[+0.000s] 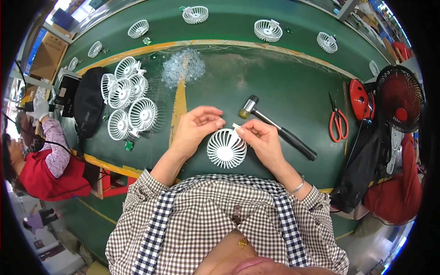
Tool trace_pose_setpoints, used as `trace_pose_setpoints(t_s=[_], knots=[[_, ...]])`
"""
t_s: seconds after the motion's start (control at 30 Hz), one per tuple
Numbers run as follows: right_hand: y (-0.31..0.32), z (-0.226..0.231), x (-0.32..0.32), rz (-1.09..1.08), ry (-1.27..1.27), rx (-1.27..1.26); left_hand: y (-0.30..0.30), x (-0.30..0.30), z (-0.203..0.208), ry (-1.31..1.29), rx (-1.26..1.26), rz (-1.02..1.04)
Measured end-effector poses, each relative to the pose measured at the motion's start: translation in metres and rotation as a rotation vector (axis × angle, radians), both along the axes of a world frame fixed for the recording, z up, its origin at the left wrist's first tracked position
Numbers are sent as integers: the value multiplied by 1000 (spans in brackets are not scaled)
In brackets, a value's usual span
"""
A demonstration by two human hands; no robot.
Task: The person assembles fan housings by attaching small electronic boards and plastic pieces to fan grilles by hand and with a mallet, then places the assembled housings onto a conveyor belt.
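Note:
A white round fan housing (pixel 226 151) with radiating slats is at the table's near edge, just in front of me. My right hand (pixel 263 141) pinches it by the short stem at its top right. My left hand (pixel 196 130) is up and left of the housing, thumb and fingertips brought together; anything between them is too small to make out. Just beyond my right hand lies a hammer (pixel 279 128) with a black handle and a yellowish face on one end of its head. A heap of small clear pieces (pixel 183 68) sits farther back on the green table (pixel 293 87).
Several white fan housings (pixel 121 93) are piled at left beside a black cloth bag (pixel 89 101). Red-handled scissors (pixel 338 123) and a black fan (pixel 398 98) are at right. More housings and green circuit boards (pixel 147 41) line the far green strip. Another person (pixel 50 169) works at far left.

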State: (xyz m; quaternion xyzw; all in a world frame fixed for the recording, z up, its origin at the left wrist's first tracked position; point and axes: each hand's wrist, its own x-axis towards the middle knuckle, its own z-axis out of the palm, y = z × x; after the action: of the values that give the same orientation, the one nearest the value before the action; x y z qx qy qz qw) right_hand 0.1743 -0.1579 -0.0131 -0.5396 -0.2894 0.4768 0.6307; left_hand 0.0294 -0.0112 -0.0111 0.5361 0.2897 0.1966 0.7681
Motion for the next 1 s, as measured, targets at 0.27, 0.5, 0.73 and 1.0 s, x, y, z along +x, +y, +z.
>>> trace_pose_setpoints(t_s=[0.27, 0.5, 0.73, 1.0], knots=[[-3, 0, -2, 47, -70, -32, -8, 2, -3, 27, -154, -79], [-1, -2, -1, 43, -86, -30, -14, 3, 4, 64, -131, -107], [-3, -9, -7, -110, -58, -14, -21, 2, 12, 103, 151, -152], [-9, 8, 1, 71, -47, 44, -6, 8, 5, -20, -109, -289]])
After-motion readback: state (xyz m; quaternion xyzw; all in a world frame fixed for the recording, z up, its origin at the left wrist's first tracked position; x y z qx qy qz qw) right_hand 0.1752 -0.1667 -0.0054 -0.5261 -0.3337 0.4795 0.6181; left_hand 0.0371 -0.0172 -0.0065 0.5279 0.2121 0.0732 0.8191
